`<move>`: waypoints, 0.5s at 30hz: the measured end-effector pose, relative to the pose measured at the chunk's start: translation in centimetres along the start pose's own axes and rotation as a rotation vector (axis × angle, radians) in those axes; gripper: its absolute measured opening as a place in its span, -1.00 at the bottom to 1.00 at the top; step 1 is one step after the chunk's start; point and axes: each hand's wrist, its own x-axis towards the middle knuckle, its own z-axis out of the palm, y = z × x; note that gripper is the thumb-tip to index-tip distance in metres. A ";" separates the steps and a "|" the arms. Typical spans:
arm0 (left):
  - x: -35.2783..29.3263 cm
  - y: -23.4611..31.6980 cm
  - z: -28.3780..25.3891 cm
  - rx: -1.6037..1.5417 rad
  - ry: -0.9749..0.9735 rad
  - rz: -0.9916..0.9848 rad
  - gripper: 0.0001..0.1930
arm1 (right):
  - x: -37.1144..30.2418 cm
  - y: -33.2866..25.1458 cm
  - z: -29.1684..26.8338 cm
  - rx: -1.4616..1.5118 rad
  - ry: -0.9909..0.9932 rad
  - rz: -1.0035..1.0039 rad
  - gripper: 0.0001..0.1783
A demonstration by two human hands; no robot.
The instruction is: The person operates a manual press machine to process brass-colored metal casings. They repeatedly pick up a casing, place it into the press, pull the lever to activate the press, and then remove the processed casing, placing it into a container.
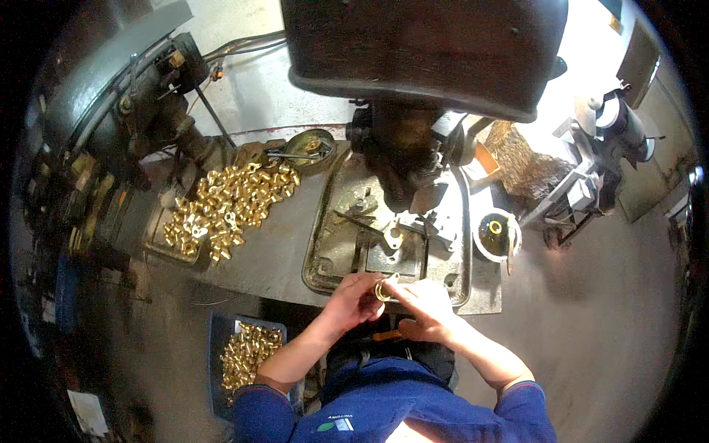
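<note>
A shiny brass fitting with a round opening is between my hands, in front of the machine table's near edge. My left hand has its fingers closed around its left side. From the right, my right hand pinches the same piece with its fingertips. Just beyond them stands the drill-press table, a raised-rim metal plate. On it is a clamping fixture with a bright brass-coloured part at its middle. A small orange object shows below my hands, partly hidden.
A dark machine head overhangs the fixture. Brass fittings are heaped on the bench at left; more fill a blue bin below. A white bucket with dark contents stands right of the table. Another machine rises at far left.
</note>
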 end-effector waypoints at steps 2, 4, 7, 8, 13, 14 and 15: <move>0.5 -0.1 0.3 -0.039 -0.009 -0.020 -0.71 | -0.4 0.2 0.0 0.001 0.006 0.038 0.04; 0.8 -0.4 0.3 -0.087 0.007 -0.026 -0.70 | -0.4 0.7 -0.1 0.014 0.072 0.004 0.06; 0.8 -0.5 0.2 -0.062 0.041 -0.025 -0.69 | -0.7 1.1 -0.5 0.053 0.035 0.121 0.07; 1.0 -0.6 -0.2 -0.050 0.031 -0.032 -0.70 | -1.0 1.2 -0.7 0.044 0.042 0.137 0.04; 3.1 -0.3 -1.1 0.225 0.146 0.043 -0.78 | -3.3 1.5 -2.6 -0.038 0.090 0.229 -0.17; 3.5 0.5 -0.6 0.358 0.212 0.056 -0.81 | -3.6 1.7 -2.9 -0.030 0.104 0.225 -0.20; 4.3 0.9 -0.6 0.510 0.214 0.127 -0.82 | -3.9 1.8 -3.2 -0.021 0.118 0.220 -0.23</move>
